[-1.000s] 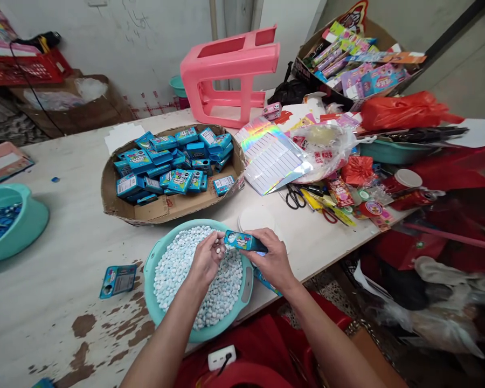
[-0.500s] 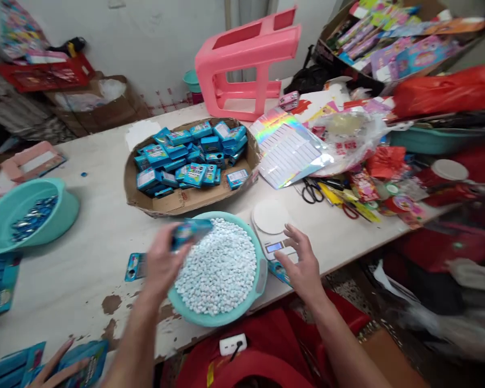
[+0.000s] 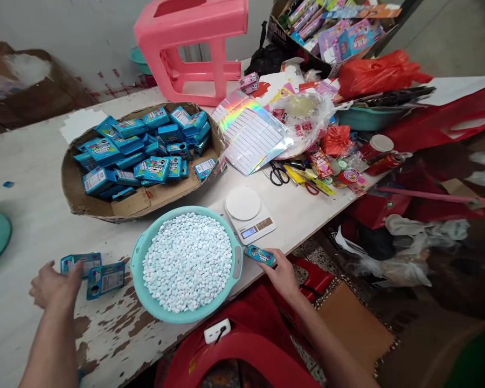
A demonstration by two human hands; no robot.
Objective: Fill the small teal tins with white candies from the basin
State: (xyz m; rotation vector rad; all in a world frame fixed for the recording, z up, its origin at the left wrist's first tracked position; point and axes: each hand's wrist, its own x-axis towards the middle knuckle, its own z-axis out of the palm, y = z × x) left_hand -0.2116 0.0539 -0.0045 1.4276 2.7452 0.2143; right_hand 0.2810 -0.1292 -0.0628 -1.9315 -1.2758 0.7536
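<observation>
one small blue carton (image 3: 258,255), with a dark round window (image 3: 249,250) near its left end, is pinched by its right end in the right hand (image 3: 278,268), just beside the handle (image 3: 238,262) of a turquoise basin (image 3: 186,317) and near a white scale (image 3: 248,210). the basin holds many small pale candies (image 3: 188,262). the left hand (image 3: 56,283) is spread, its thumb at a second carton (image 3: 89,262) lying on the pale table (image 3: 36,167); whether it presses down is impossible to tell. a third carton (image 3: 106,280) lies close against that one. behind the basin, a cardboard tray (image 3: 165,196) holds a heap of blue boxes (image 3: 123,145).

the pinched carton looks like thin, glossy card: probably light, stiff along its edges, easily dented on its broad face and a little slippery. its narrow sides, clear of the window, seem the surest place for a gentle hold.
</observation>
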